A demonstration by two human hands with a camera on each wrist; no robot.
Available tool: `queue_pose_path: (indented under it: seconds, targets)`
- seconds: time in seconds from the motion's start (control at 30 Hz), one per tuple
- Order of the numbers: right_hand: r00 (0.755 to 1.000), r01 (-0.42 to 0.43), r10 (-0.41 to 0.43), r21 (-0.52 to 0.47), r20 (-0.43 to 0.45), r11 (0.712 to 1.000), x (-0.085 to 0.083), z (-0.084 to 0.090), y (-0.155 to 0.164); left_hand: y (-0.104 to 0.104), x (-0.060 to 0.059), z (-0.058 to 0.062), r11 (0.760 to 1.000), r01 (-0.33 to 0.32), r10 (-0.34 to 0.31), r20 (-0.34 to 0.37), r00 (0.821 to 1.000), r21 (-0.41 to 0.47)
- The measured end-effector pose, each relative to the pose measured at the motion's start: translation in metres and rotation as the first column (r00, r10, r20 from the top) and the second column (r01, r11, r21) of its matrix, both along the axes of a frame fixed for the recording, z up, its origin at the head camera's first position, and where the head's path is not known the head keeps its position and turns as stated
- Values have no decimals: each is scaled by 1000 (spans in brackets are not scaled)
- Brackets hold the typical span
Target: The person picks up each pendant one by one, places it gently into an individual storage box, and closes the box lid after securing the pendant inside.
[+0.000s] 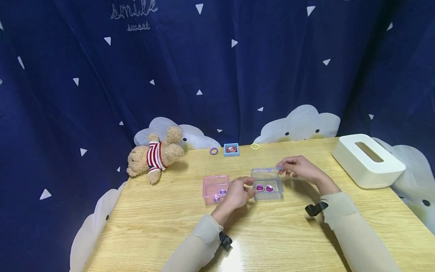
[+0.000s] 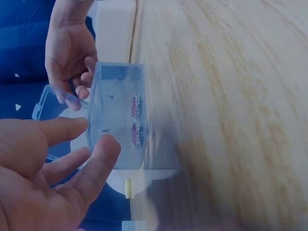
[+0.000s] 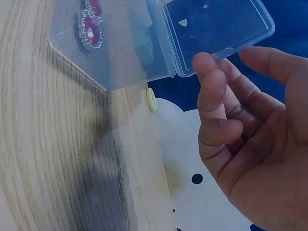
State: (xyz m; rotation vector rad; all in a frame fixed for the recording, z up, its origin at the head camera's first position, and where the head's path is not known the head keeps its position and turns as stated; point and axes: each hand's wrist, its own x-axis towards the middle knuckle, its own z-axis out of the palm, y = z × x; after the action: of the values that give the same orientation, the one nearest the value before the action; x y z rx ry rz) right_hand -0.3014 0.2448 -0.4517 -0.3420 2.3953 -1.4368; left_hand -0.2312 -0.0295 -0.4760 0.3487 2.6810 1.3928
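A clear plastic box (image 1: pixel 266 194) stands on the table with its hinged lid (image 1: pixel 266 170) raised. Two magenta gems with beaded silver rims (image 1: pixel 269 188) lie inside it. My right hand (image 1: pixel 300 168) pinches the lid's right edge between thumb and finger. At the box's left side is my left hand (image 1: pixel 238 192); its fairly straight fingertips are at the wall, in the left wrist view too (image 2: pixel 62 168). Just left of that hand, an open pink box (image 1: pixel 209 192) holds two purple gems (image 1: pixel 216 198), partly hidden by the hand.
Along the back edge lie a purple ring (image 1: pixel 213 151), a blue square frame with a red gem (image 1: pixel 231 149) and a yellow ring (image 1: pixel 255 146). A teddy bear (image 1: pixel 156 156) lies at the back left. A white tissue box (image 1: pixel 368 166) stands far right.
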Motion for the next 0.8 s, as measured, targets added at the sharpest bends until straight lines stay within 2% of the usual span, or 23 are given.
queue_pose_path:
  seconds: [0.17, 0.3, 0.6, 0.8]
  targets:
    - [999, -39, 41, 56, -27, 998, 4, -2, 2, 0, 0, 0, 1000, -2, 2, -3, 1000, 6]
    - [997, -71, 73, 60, -33, 996, 6, -5, 1, 1, 0, 2, 1000, -6, 6, -2, 1000, 14]
    - [993, -94, 99, 73, -59, 993, 10, -10, 1, 2, 0, 3, 999, -28, 28, 18, 999, 38]
    - [988, -106, 117, 111, -103, 988, 14, -12, 0, 2, -1, 2, 999, -11, 10, 26, 1000, 41]
